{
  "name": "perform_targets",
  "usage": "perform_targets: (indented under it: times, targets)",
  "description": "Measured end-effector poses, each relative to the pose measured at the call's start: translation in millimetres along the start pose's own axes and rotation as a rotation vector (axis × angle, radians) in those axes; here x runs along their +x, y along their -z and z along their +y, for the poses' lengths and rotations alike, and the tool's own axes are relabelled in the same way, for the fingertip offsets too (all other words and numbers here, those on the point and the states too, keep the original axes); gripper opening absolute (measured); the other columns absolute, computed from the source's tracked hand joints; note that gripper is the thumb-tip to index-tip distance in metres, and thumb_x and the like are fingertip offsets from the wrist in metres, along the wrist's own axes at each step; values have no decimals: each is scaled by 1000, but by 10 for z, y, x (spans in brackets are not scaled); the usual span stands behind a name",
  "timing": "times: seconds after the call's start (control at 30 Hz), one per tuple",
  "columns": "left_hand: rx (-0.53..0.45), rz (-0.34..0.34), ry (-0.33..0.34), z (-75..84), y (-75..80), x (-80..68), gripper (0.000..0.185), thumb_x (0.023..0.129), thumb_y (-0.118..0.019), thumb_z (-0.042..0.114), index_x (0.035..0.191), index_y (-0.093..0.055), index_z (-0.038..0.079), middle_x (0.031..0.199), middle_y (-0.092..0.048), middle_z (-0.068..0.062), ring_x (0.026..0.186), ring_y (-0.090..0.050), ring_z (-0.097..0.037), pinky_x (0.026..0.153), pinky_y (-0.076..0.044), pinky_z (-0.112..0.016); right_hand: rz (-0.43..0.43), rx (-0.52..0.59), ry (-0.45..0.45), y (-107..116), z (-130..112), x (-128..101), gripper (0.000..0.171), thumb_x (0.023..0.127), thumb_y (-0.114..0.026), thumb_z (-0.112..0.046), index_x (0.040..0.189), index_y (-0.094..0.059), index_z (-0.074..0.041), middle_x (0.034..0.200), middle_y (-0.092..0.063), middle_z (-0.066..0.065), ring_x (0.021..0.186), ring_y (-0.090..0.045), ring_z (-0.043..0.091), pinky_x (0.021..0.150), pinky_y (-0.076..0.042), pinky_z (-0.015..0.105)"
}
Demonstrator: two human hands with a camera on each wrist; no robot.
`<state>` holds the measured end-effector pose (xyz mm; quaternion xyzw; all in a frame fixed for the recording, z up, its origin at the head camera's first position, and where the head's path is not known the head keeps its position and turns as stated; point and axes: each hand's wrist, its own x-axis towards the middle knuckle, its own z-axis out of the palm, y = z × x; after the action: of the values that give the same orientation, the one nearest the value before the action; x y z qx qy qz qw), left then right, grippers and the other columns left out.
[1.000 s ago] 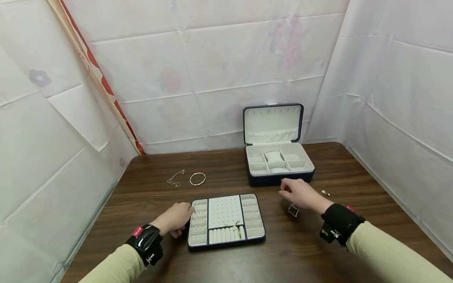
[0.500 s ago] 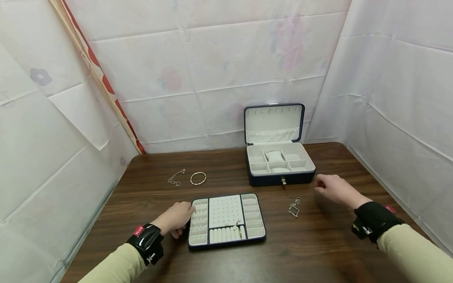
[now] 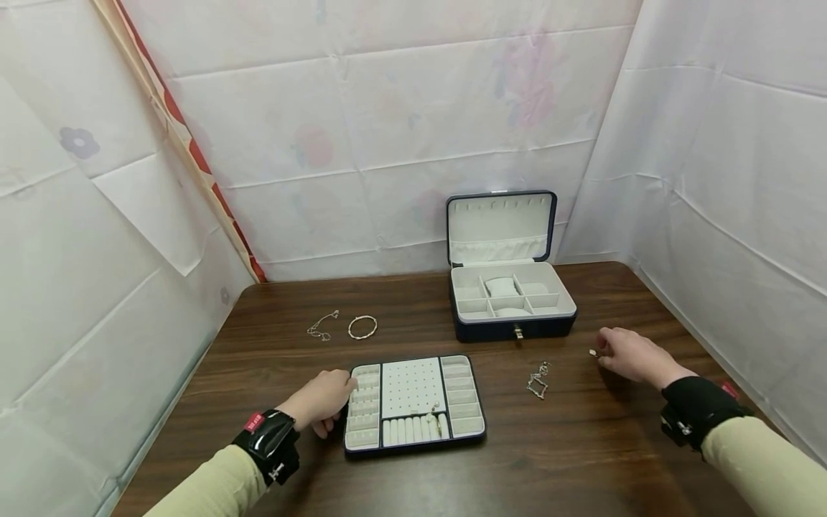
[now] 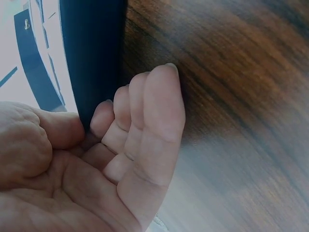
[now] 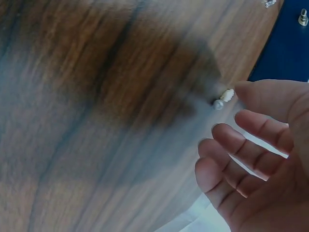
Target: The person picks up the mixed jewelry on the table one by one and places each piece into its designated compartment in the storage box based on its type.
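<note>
- The pearl earring (image 5: 223, 98) was very small, with one round, glossy white bead and a short pale piece beside it. It lay on the tabletop (image 3: 413, 481) to the right of the jewellery box (image 3: 510, 301), just before the fingertips of the right hand (image 3: 629, 355).
- The right hand's grip was released: the fingers (image 5: 241, 140) were relaxed and a little bent, and they held nothing. The thumb tip was very near the earring; whether it touched could not be told.
- The left hand (image 3: 321, 399) had its grip on the left edge of the tray (image 3: 413, 446), with the thumb above and the fingers (image 4: 145, 111) curled against the dark blue side.
- The tray was flat and rectangular, with a pale soft lining, ring rolls and small compartments.
- The jewellery box stood open, dark blue outside and cream inside.
- The tabletop was dark brown wood with a clear grain.
</note>
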<state>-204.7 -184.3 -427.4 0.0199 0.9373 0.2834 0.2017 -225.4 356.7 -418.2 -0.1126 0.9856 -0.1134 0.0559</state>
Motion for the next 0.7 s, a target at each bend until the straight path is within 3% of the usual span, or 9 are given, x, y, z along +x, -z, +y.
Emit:
perform_targets:
  times: [0.43,0.7]
  targets:
    - [-1,-1,4,-9,-18,12,30,108,-41,22,101,-60,0,66,-58,-18,48,-61,-28,41,-55,-41,99,-81,71,-188,74,42,19,86,-73,0,86,-55,-3,78,-55,7,71,-55,22,62,-47,42]
    - [-6,-4,9,-9,-9,16,30,109,-41,22,102,-60,0,66,-58,-18,48,-61,-29,41,-55,-41,132,-90,87,-217,40,73,15,88,-69,4,84,-57,-3,78,-57,7,72,-59,24,63,-51,45]
